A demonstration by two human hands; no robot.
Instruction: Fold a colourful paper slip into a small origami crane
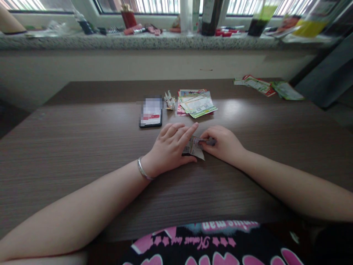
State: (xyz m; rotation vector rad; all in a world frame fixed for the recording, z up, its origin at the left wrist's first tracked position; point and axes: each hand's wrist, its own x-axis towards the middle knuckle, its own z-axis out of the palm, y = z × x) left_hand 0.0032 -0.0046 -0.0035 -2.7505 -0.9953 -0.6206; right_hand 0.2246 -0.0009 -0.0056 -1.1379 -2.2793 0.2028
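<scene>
Beneath a cluttered stone windowsill, your wood-grain counter carries a phone and a pile of packets. Nearer you, your right hand pinches a small printed paper by its right edge between thumb and fingers, while your left hand partly covers its other end, thumb and index finger spread apart.

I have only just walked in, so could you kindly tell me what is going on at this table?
Someone's bare hands are handling a small piece of printed paper over the brown table. The left hand covers part of it, fingers extended, while the right hand pinches its other end. Just beyond the hands lie a phone, some small crumpled-looking scraps and a loose stack of printed pieces.
</scene>
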